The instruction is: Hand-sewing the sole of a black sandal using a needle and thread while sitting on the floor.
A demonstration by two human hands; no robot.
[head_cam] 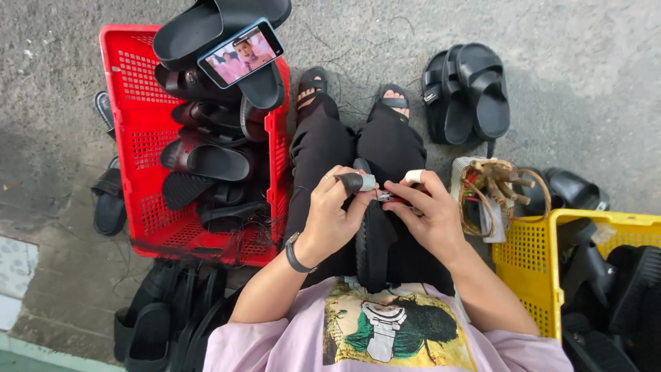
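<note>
A black sandal stands on edge in my lap, between my knees. My left hand grips its upper edge, and the fingertips wear dark and pale guards. Across from it, my right hand pinches a small metal tool against the sandal's strap; a white guard covers one fingertip. Both hands meet over the top of the sandal.
A red crate of black sandals sits at my left, with a phone propped on top. A yellow crate with more sandals is at my right, beside a small basket of tools. Loose sandals lie on the concrete floor.
</note>
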